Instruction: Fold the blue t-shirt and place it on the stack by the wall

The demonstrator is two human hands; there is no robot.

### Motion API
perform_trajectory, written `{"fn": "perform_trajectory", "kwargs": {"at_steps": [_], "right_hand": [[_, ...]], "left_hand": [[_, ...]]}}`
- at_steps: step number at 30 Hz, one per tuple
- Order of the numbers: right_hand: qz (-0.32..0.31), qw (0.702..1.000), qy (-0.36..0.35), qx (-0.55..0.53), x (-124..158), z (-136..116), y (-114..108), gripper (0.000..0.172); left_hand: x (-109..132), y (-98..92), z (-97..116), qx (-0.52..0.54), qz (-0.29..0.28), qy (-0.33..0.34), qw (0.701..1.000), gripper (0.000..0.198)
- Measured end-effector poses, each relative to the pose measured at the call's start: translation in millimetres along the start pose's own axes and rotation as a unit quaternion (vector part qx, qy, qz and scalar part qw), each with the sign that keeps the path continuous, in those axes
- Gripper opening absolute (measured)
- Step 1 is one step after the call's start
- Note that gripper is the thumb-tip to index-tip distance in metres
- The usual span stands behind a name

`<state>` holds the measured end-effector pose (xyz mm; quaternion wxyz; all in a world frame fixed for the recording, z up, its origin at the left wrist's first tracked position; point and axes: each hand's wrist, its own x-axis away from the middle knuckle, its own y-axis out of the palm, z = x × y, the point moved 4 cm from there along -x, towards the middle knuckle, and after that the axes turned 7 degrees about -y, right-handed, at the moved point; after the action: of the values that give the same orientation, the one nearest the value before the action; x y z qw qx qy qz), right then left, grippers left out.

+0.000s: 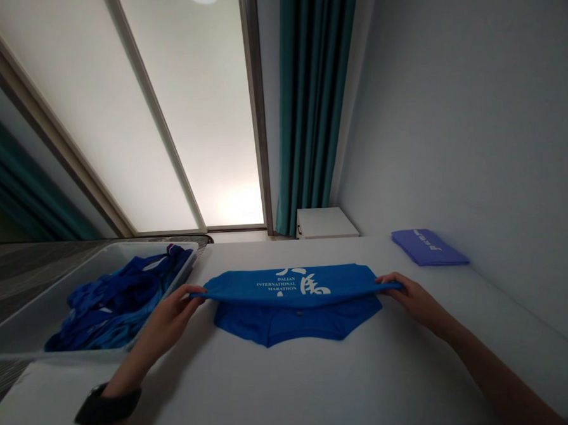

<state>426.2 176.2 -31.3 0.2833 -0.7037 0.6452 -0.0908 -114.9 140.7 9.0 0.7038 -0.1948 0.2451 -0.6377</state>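
Note:
A blue T-shirt (243,287) with white "Dalian International Marathon" print lies in front of me, its printed part doubled over the rest. My left hand (183,304) pinches the left corner of the folded edge. At the opposite corner, the fingers of my right hand (409,296) are closed on the cloth. Between both hands the edge is stretched and looks slightly raised. The shirt's sleeves and neck part spread out on the near side, against the table. A dark band sits on my left wrist.
A translucent plastic bin (20,322) with crumpled blue clothes (115,304) stands at the left of the white table (303,389). Far right, a folded purple garment (430,247) lies by the wall. Behind the table are a white cabinet (326,223), a teal curtain (316,103) and frosted sliding doors (197,115).

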Motion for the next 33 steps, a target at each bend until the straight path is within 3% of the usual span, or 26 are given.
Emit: {"fn": "perform_trajectory", "kwargs": {"at_steps": [3, 8, 13, 20, 27, 33], "right_hand": [[-0.001, 0.998, -0.030, 0.048, 22.1, 8.9, 9.5, 0.018], [0.004, 0.989, -0.070, 0.129, 33.6, 11.9, 15.2, 0.015], [0.007, 0.986, -0.072, 0.153, 32.3, 6.2, 15.4, 0.014], [0.031, 0.993, -0.040, 0.103, 32.3, 0.5, 7.1, 0.013], [-0.016, 0.983, -0.088, 0.161, 50.4, 8.1, 18.4, 0.018], [-0.008, 0.973, -0.107, 0.202, 51.2, 9.9, 20.2, 0.015]], "left_hand": [[21.3, 8.5, -23.4, -0.030, -0.029, 0.032, 0.999, 0.043], [33.7, 17.0, -40.7, -0.065, 0.001, 0.080, 0.995, 0.036], [32.8, 19.3, -32.9, -0.108, 0.040, 0.111, 0.987, 0.032], [34.5, 11.4, -25.7, -0.053, 0.045, 0.069, 0.995, 0.032], [51.8, 18.0, -19.7, -0.133, 0.038, 0.122, 0.983, 0.018], [52.6, 19.8, -16.5, -0.168, 0.044, 0.138, 0.975, 0.014]]}}
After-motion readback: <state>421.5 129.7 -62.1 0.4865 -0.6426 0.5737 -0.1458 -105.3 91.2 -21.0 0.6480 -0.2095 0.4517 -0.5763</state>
